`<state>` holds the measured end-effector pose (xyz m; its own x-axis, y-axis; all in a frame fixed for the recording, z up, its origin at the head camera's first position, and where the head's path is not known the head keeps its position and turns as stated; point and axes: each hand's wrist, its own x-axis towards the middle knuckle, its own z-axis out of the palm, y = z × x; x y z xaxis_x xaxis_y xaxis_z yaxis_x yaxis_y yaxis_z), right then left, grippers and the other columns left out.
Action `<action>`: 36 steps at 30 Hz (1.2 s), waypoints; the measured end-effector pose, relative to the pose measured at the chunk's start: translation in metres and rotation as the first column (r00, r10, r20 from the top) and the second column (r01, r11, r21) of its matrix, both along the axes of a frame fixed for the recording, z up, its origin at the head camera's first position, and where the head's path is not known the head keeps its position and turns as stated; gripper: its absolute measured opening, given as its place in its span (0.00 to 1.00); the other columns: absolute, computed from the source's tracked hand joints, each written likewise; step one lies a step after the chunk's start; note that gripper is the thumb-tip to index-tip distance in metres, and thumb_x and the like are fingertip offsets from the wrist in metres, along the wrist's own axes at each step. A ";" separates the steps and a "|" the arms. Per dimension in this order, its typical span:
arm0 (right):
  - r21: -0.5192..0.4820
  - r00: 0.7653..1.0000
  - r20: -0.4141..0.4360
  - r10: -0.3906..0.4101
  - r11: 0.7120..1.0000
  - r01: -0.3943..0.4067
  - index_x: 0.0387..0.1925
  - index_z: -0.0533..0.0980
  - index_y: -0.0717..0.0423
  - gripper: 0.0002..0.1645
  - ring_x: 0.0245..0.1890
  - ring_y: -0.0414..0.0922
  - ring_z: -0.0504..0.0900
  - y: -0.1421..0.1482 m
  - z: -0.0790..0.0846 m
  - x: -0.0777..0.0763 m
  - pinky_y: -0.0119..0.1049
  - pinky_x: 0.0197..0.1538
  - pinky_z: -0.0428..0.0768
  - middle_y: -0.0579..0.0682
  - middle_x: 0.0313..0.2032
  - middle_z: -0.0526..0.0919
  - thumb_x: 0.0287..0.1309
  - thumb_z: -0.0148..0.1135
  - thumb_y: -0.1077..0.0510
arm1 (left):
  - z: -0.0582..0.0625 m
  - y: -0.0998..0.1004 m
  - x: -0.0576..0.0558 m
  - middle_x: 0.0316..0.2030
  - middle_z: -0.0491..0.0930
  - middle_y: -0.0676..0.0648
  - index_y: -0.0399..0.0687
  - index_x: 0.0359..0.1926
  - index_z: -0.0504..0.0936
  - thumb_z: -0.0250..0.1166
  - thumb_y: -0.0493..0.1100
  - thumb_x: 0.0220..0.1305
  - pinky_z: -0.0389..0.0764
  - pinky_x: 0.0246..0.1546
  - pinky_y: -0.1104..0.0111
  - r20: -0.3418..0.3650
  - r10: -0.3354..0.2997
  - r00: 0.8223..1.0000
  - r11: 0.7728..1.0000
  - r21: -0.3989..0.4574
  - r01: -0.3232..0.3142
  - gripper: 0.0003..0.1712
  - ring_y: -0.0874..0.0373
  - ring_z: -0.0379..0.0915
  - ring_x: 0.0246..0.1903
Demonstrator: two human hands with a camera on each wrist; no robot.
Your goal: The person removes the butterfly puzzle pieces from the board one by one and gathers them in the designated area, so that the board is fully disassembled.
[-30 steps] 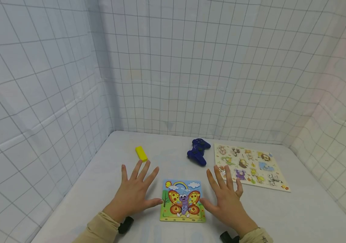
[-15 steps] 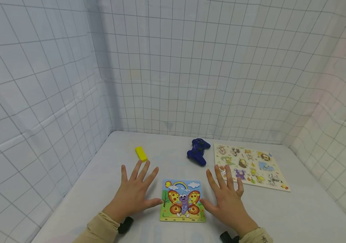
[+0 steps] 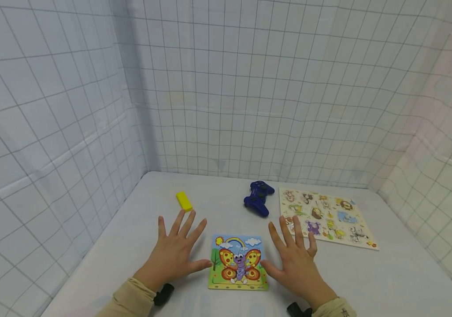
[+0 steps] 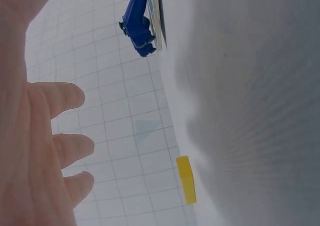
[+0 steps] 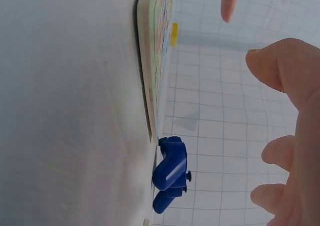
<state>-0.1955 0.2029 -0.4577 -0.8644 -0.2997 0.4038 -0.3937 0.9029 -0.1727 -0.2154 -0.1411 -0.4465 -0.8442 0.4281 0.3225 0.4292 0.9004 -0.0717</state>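
Note:
A square butterfly jigsaw puzzle lies flat on the white table between two spread hands. To its left is my left hand, palm down, its thumb tip at the puzzle's left edge in the head view. My right hand mirrors it on the other side, with the thumb tip overlapping the right edge. Neither hand holds anything. Past the left fingertips lies a yellow block. In the right wrist view the puzzle shows edge-on, with the right thumb apart from it.
Farther back on the table sits a dark blue game controller. An animal peg puzzle board lies at the right, just beyond the right fingertips. Gridded white cloth walls enclose the back and both sides.

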 end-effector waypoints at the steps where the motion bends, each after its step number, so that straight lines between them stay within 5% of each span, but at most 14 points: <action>1: -0.054 0.999 0.040 0.017 0.998 -0.015 0.81 0.54 0.43 0.56 0.82 0.60 0.30 -0.001 -0.001 0.000 0.75 0.66 0.37 0.52 0.83 0.44 0.60 0.66 0.31 | 0.000 0.001 0.000 0.80 0.52 0.40 0.59 0.80 0.60 0.54 0.87 0.54 0.44 0.63 0.20 0.015 -0.002 1.000 1.000 0.006 0.002 0.61 0.36 0.42 0.80; 4: -0.266 0.970 0.211 0.122 0.962 -0.063 0.81 0.56 0.46 0.51 0.81 0.62 0.36 -0.007 -0.005 -0.002 0.76 0.66 0.36 0.54 0.81 0.49 0.64 0.66 0.37 | -0.001 0.002 -0.001 0.81 0.52 0.41 0.58 0.80 0.60 0.55 0.86 0.56 0.42 0.63 0.20 0.069 -0.011 0.998 0.999 0.033 0.008 0.60 0.36 0.43 0.80; 7: -0.421 0.894 0.368 0.255 0.903 -0.084 0.80 0.57 0.49 0.47 0.81 0.64 0.39 -0.014 -0.009 -0.001 0.79 0.67 0.37 0.57 0.80 0.52 0.68 0.64 0.40 | -0.001 0.004 0.000 0.81 0.52 0.42 0.57 0.80 0.60 0.56 0.84 0.57 0.42 0.64 0.21 0.126 -0.012 0.992 0.999 0.054 0.005 0.59 0.35 0.43 0.79; 11: -0.462 0.811 0.456 0.367 0.876 -0.137 0.80 0.57 0.52 0.47 0.81 0.65 0.37 -0.022 -0.011 0.004 0.82 0.66 0.41 0.59 0.81 0.50 0.68 0.63 0.39 | -0.002 0.006 -0.001 0.81 0.53 0.45 0.56 0.80 0.59 0.56 0.82 0.59 0.40 0.65 0.22 0.233 -0.034 0.972 0.993 0.118 0.006 0.57 0.36 0.43 0.80; 14: -0.444 0.783 0.496 0.377 0.884 -0.144 0.79 0.58 0.52 0.48 0.80 0.67 0.37 -0.030 -0.011 0.007 0.82 0.66 0.43 0.61 0.81 0.48 0.68 0.63 0.37 | -0.006 0.008 -0.004 0.80 0.54 0.46 0.54 0.80 0.60 0.57 0.79 0.63 0.35 0.66 0.23 0.354 -0.097 0.930 0.973 0.232 0.013 0.55 0.37 0.42 0.80; 18: -0.373 0.785 0.531 0.320 0.920 -0.123 0.78 0.61 0.53 0.46 0.80 0.69 0.38 -0.039 -0.012 0.008 0.81 0.66 0.47 0.63 0.80 0.48 0.68 0.62 0.37 | -0.013 0.008 -0.011 0.79 0.56 0.44 0.49 0.79 0.60 0.57 0.73 0.69 0.38 0.70 0.27 0.473 -0.219 0.854 0.917 0.399 0.014 0.50 0.38 0.46 0.79; 21: -0.290 0.806 0.527 0.269 0.948 -0.127 0.76 0.65 0.56 0.44 0.79 0.71 0.42 -0.046 -0.012 0.009 0.79 0.67 0.52 0.67 0.79 0.51 0.68 0.63 0.39 | -0.018 0.009 -0.016 0.78 0.59 0.44 0.48 0.79 0.61 0.56 0.70 0.72 0.47 0.72 0.32 0.493 -0.273 0.826 0.891 0.452 0.024 0.46 0.39 0.49 0.79; 26: -0.196 0.833 0.507 0.219 0.971 -0.136 0.74 0.68 0.57 0.40 0.78 0.72 0.45 -0.051 -0.012 0.012 0.77 0.66 0.59 0.68 0.78 0.54 0.69 0.62 0.41 | -0.024 0.011 -0.021 0.78 0.60 0.48 0.52 0.79 0.63 0.55 0.68 0.73 0.51 0.70 0.36 0.481 -0.289 0.828 0.890 0.453 0.048 0.43 0.42 0.48 0.79; 31: -0.192 0.833 0.506 0.225 0.970 -0.145 0.73 0.69 0.55 0.38 0.79 0.69 0.46 -0.048 -0.008 0.016 0.78 0.65 0.60 0.65 0.78 0.56 0.70 0.61 0.41 | -0.025 0.013 -0.024 0.78 0.61 0.49 0.54 0.77 0.65 0.58 0.67 0.72 0.51 0.69 0.35 0.464 -0.306 0.831 0.897 0.433 0.088 0.41 0.42 0.47 0.79; 36: -0.165 0.857 0.460 0.231 0.971 -0.173 0.70 0.72 0.57 0.37 0.77 0.71 0.50 -0.050 -0.009 0.019 0.77 0.63 0.63 0.67 0.76 0.59 0.68 0.62 0.41 | -0.027 0.013 -0.024 0.75 0.65 0.48 0.56 0.75 0.69 0.60 0.67 0.71 0.56 0.67 0.35 0.429 -0.291 0.855 0.916 0.383 0.119 0.39 0.42 0.52 0.77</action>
